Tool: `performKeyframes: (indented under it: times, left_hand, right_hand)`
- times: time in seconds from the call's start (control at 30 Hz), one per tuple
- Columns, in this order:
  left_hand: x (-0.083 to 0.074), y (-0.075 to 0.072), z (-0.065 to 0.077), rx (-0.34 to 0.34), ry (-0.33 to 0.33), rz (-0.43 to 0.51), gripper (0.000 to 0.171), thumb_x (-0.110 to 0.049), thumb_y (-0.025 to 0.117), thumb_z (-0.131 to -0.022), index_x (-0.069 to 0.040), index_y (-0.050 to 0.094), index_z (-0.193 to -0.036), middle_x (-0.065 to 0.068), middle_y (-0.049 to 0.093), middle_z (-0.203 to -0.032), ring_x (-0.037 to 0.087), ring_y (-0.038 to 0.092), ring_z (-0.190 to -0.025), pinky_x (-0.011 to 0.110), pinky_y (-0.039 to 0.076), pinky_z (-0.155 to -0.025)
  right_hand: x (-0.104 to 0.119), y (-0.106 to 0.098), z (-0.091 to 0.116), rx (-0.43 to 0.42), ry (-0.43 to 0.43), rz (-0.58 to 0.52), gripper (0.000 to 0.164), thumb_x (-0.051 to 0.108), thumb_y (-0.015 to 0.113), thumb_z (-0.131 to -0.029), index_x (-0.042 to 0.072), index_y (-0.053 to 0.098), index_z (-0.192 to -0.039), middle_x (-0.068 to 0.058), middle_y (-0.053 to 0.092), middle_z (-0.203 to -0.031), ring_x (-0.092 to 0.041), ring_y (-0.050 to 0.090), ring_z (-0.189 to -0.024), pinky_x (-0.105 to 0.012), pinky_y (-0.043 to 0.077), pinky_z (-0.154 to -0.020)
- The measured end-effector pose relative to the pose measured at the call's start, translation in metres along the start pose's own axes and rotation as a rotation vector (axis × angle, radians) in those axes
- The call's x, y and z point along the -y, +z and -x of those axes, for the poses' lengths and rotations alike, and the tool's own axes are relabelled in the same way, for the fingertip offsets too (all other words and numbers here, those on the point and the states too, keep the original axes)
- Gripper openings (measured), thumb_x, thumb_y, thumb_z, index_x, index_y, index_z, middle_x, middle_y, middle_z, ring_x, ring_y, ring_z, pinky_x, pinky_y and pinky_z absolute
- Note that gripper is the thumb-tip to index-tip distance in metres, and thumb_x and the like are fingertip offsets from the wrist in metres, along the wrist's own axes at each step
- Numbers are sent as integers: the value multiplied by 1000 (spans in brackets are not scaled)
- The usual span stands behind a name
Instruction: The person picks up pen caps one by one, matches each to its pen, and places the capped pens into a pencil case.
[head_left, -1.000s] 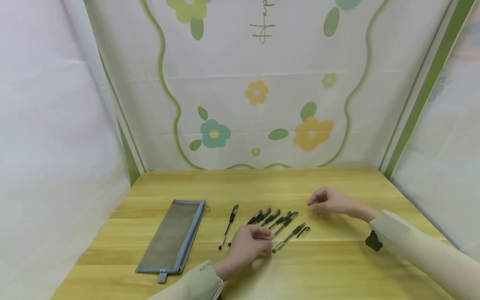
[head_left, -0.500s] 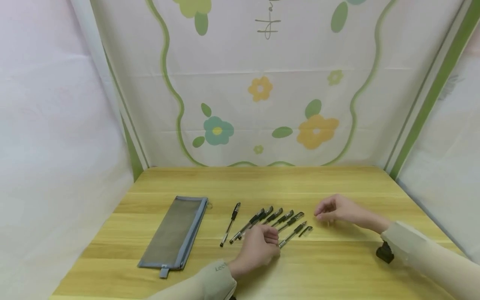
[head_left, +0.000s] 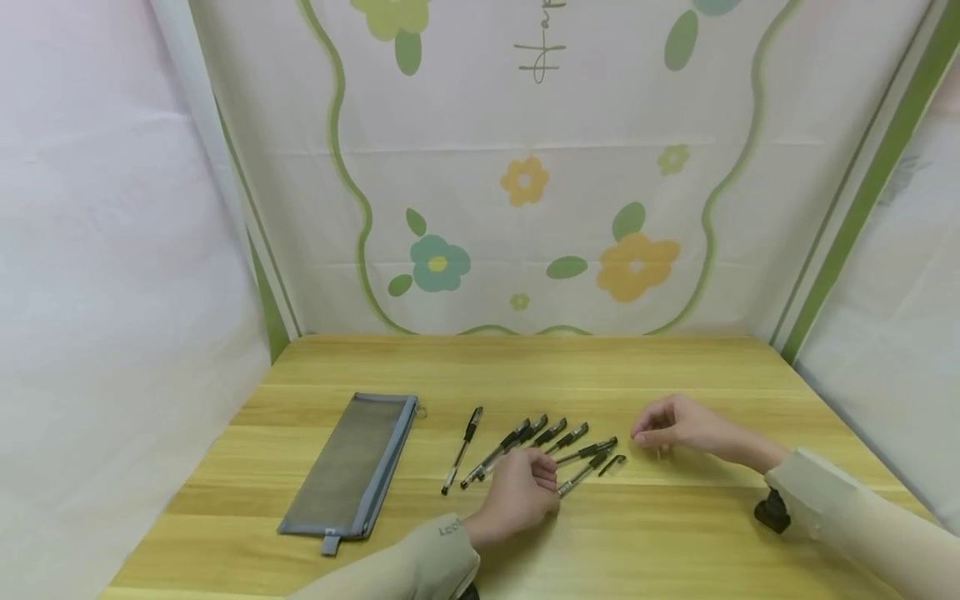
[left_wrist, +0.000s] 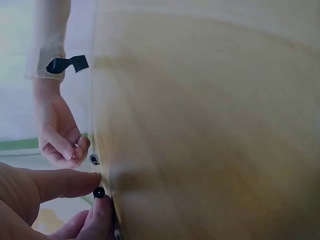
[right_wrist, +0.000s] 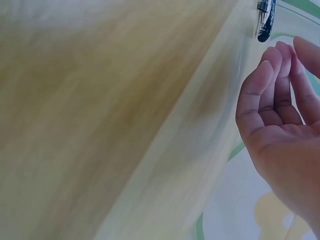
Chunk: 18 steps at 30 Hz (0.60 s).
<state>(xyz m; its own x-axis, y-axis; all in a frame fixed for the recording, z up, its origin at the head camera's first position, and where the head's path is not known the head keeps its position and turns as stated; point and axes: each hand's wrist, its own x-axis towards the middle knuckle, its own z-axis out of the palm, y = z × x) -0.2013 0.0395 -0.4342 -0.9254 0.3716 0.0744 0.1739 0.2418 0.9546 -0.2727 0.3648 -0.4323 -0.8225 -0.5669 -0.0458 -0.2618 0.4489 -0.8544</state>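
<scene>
My left hand [head_left: 519,493] pinches the near end of an uncapped gel pen [head_left: 577,479] between thumb and forefinger; the pen's round black end [left_wrist: 99,192] shows between the fingertips in the left wrist view. A loose black pen cap [head_left: 612,465] lies just right of that pen's front end. Crossing close above it is a capped gel pen [head_left: 588,451]. Several more capped pens [head_left: 501,450] lie slanted beside it, partly hidden by the left hand. My right hand [head_left: 678,425] hovers right of the cap, fingers loosely bent and holding nothing in the right wrist view [right_wrist: 280,105].
A grey mesh zip pouch [head_left: 348,467] with blue edging lies flat at the left. Between it and the group, one capped pen [head_left: 461,450] lies apart. The wooden table [head_left: 675,533] meets a flower-patterned cloth [head_left: 465,183] at the back, with pale cloth at both sides.
My left hand has shifted right onto the uncapped pen's near end. The rightmost capped pen has swung toward the uncapped pen and cap. My right hand has moved slightly right; the view has shifted slightly.
</scene>
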Motion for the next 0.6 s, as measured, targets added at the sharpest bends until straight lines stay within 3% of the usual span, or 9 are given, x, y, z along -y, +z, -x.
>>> performKeyframes:
  times: [0.33,0.6]
  left_hand:
    - [5,-9,-2,-41,-138,33,23,4,82,-74,-2,72,-94,0,70,-82,12,66,-75,28,57,-74]
    - [-5,-36,11,113,-264,329,34,4,75,-81,5,66,-114,9,69,-106,23,65,-98,35,54,-87]
  right_hand:
    - [5,-2,4,15,-31,0,15,12,68,-94,0,71,-101,-18,69,-89,-35,63,-70,-41,57,-58]
    - [8,3,0,52,-86,27,19,11,71,-91,0,70,-106,-16,70,-90,-31,66,-74,-41,58,-59]
